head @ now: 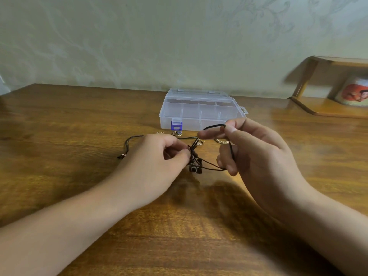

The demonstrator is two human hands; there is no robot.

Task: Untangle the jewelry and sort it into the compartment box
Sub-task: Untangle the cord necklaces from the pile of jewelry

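A glossy brown wooden table [59, 120] filled the lower two thirds of the frame, meeting a pale green wall [139, 40] with a faint leafy pattern across the top. At the right edge stood a small wooden shelf [318, 108] holding a blurred cup [354, 92] with an orange picture, partly cut off by the frame.

Just above the centre sat a clear plastic compartment box [199, 110], lid closed, with a blue latch [176, 125] on its near side.

Two bare forearms came in from the bottom corners. The left hand [157, 156], at the centre, pinched a knot of black cord [194, 154] between thumb and fingertips. The right hand [253, 148], just beside it, gripped a loop of the same cord, thumb pressed to forefinger. A small dark pendant [194, 168] hung below the knot — its shape was hard to make out.

Gold-coloured rings and a chain [221, 141] lay on the table between the hands and the box, partly hidden behind the fingers. One cord end [121, 155] trailed left of the left hand.
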